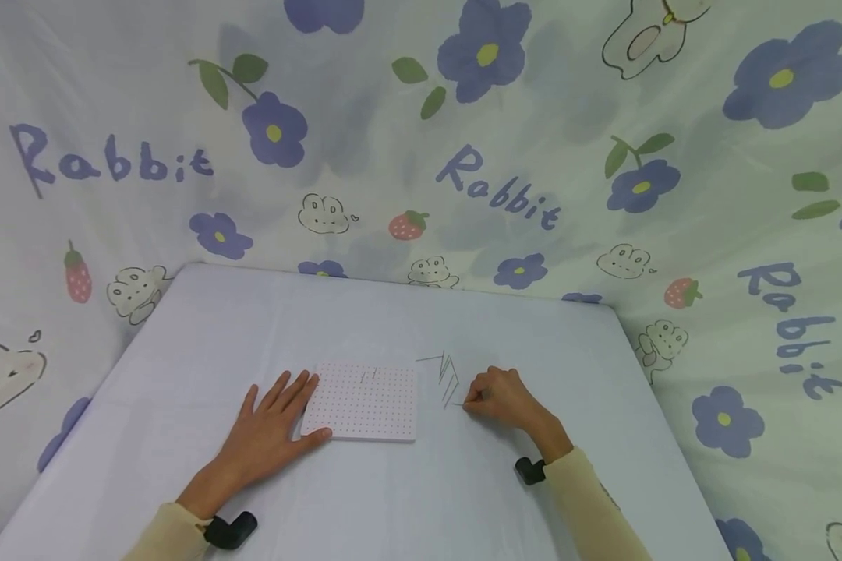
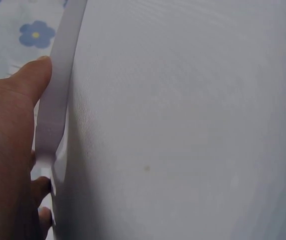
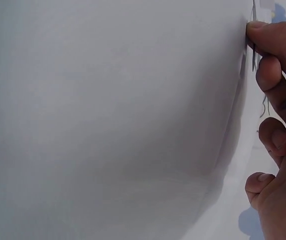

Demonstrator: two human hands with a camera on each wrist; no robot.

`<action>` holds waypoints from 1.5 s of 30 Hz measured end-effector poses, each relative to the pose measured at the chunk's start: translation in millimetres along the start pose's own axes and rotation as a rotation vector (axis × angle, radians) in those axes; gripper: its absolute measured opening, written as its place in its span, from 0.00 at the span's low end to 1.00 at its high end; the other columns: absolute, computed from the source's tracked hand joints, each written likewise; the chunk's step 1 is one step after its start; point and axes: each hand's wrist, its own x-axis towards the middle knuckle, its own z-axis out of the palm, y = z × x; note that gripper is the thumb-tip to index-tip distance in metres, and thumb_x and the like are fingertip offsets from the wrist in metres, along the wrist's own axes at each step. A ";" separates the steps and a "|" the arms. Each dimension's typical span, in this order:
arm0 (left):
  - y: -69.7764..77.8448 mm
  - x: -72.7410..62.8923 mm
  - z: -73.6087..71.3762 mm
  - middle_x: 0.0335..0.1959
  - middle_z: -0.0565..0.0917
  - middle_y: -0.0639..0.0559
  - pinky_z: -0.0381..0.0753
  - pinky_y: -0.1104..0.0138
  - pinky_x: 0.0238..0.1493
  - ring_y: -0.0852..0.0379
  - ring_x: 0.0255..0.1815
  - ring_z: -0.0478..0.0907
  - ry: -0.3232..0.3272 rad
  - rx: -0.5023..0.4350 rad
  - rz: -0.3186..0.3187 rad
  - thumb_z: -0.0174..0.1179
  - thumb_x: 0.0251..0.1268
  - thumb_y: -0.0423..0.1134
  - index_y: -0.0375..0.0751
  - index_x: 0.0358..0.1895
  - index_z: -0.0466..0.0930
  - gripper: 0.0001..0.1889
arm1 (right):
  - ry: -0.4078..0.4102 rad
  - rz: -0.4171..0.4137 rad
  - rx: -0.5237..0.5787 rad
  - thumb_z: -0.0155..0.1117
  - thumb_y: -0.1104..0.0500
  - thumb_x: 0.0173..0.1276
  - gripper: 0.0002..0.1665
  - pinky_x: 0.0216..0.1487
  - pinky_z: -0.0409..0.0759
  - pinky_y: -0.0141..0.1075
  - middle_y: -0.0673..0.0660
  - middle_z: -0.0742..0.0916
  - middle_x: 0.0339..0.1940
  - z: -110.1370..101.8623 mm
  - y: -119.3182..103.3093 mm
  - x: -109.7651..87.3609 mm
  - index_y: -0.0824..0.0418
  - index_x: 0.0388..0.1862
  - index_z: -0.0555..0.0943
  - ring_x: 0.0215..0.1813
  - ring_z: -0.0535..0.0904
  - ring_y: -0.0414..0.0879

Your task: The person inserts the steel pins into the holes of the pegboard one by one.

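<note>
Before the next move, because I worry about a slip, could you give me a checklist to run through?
1. White rectangular dotted board lies flat on the white-covered table: ok.
2. Left grip, a bare hand with spread fingers, rests at the board's left edge: ok.
3. Right grip, also bare, pinches one thin dark straight stick: ok.
4. Loose thin dark sticks, right of the board, lie separately: not ok, some cross or touch.
5. Two short dark sticks near the board's far edge are firmly seated: cannot tell.
</note>
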 end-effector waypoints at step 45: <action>1.7 -0.3 -2.3 0.80 0.60 0.45 0.41 0.31 0.72 0.37 0.81 0.49 0.005 0.006 -0.006 0.50 0.59 0.79 0.48 0.80 0.56 0.53 | -0.012 -0.060 0.201 0.70 0.49 0.69 0.02 0.65 0.62 0.55 0.34 0.85 0.32 -25.0 -63.1 64.6 0.44 0.37 0.86 0.41 0.77 0.44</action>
